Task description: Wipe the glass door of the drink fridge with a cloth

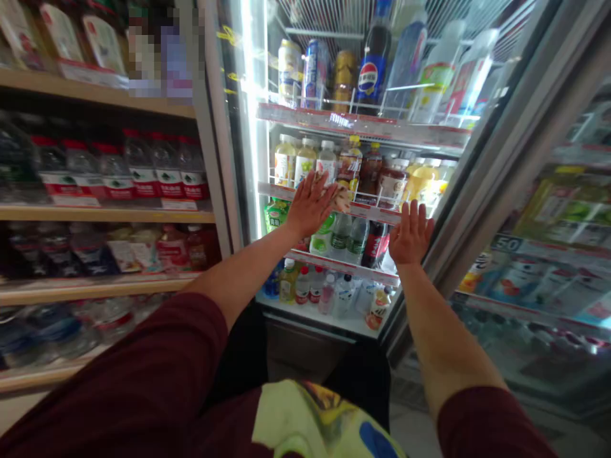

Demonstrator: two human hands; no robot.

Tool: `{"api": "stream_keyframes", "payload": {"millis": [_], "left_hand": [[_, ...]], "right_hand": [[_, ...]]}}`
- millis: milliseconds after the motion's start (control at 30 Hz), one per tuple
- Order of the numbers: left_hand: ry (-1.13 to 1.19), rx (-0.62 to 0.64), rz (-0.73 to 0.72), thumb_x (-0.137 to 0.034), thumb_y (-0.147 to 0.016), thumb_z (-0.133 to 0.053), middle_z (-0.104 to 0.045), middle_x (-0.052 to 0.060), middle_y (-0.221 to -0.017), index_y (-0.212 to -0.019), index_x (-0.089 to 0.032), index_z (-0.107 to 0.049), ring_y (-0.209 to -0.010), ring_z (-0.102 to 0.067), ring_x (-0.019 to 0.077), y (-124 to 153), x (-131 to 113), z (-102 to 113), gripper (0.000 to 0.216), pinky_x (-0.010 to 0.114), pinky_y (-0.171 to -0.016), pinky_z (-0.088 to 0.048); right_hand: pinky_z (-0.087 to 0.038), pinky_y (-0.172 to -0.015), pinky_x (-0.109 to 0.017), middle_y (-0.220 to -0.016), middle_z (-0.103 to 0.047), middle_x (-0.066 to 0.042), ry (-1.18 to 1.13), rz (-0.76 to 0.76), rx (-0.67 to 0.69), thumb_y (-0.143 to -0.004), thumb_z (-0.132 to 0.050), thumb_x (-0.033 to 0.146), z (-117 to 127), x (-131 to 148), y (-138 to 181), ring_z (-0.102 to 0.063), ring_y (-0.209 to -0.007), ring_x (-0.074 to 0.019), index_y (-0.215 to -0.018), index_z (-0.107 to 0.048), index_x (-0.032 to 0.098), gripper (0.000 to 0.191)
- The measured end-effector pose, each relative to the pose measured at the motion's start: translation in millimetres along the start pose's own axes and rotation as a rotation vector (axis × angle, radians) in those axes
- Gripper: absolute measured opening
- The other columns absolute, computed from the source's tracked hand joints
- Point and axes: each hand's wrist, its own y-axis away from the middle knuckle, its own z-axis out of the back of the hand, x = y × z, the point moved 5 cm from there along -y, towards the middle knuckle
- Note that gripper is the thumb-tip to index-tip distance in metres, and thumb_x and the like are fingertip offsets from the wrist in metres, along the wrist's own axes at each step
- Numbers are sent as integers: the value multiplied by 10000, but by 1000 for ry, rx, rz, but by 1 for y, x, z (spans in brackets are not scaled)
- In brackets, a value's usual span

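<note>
My left hand is raised in front of the lit drinks cooler, fingers stretched out flat. Under its fingers is a crumpled beige-and-brown patterned cloth, which shows past the fingertips and to their right. My right hand is raised too, palm forward and fingers up, with nothing in it, close to the cooler's right frame. Both hands look flat against the cooler's front, but I cannot tell whether they touch glass. Behind them stand rows of bottles, such as a yellow-capped tea bottle and a dark cola bottle.
Wooden shelves on the left carry red-capped water bottles and other drinks. A second cooler with bottles stands on the right. On the cooler's upper shelf are cans and a Pepsi bottle. Small bottles stand at the bottom.
</note>
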Motion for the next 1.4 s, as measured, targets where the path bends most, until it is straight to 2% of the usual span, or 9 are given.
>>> {"api": "stream_keyframes", "payload": {"millis": [200,300,500,733,867,933,1067,1233,1400], "left_hand": [[-29,50,-381,-356,-1053,-627,-449,69,-1698,-1619,-264,-506,-1665,-168,338,50,-51,-29,586,563,-1342,-272],[-22,114,-505,-329,-1041,-644,-438,25,-1706,-1629,-326,-485,-1650,-259,280,35,-48,-27,609,496,-1355,-261],[43,34,-216,-344,-1099,-497,-219,5,-1798,-1725,-312,-283,-1682,44,275,-36,-38,-4,662,550,-1387,-86],[172,65,-263,-441,-1126,-438,-219,21,-1798,-1746,-306,-198,-1678,80,273,-19,-71,-20,679,535,-1382,-129],[349,-86,-220,-457,-1160,-206,69,64,-1819,-1714,-278,234,-1683,-1,252,-18,-72,-14,730,488,-1368,-231],[440,-160,-170,-448,-1157,-136,188,59,-1802,-1684,-280,307,-1683,-52,252,-17,-70,-7,708,472,-1347,-298],[426,-228,-97,-471,-1154,-156,202,24,-1804,-1728,-341,167,-1684,-73,279,-6,-49,4,671,518,-1327,-324],[200,-293,254,-540,-1135,-198,19,52,-1826,-1743,-242,-172,-1684,52,303,-2,30,7,678,600,-1372,-99],[159,-269,444,-631,-1111,-180,-112,-18,-1818,-1707,-247,-278,-1687,63,268,-7,67,-3,715,578,-1387,45]], "right_hand": [[-245,-1318,-557,-1634,-529,-151,-29,-10,-7,-1055,-351,293,-1,1,1,-403,-1587,-282,-1588,-539,162,580],[-252,-1314,-555,-1633,-530,-154,-30,4,-20,-1055,-354,294,-1,1,1,-404,-1586,-285,-1593,-531,157,582],[-259,-1313,-551,-1624,-541,-151,-40,12,-48,-1045,-374,260,-1,2,3,-419,-1579,-281,-1582,-533,155,569],[-337,-1281,-568,-1662,-464,-213,-219,13,-235,-1055,-397,264,22,48,-9,-331,-1622,-290,-1670,-342,134,632],[-345,-1295,-491,-1638,-511,-181,-290,273,-65,-1099,-369,314,13,88,-20,-390,-1593,-243,-1690,-309,155,615],[-353,-1288,-470,-1614,-551,-150,-300,373,77,-1105,-361,313,1,99,-16,-403,-1584,-235,-1657,-396,171,570],[-357,-1261,-474,-1529,-637,-119,-265,436,195,-1077,-451,265,-11,100,10,-489,-1507,-262,-1534,-592,233,479],[-396,-1137,-384,-1166,-785,-83,-236,539,147,-1036,-607,284,3,86,35,-662,-1158,-230,-1345,-742,269,337],[-410,-1103,-431,-1016,-771,-75,-138,378,-55,-985,-666,326,22,47,-10,-654,-1111,-258,-1147,-775,233,216]]}}
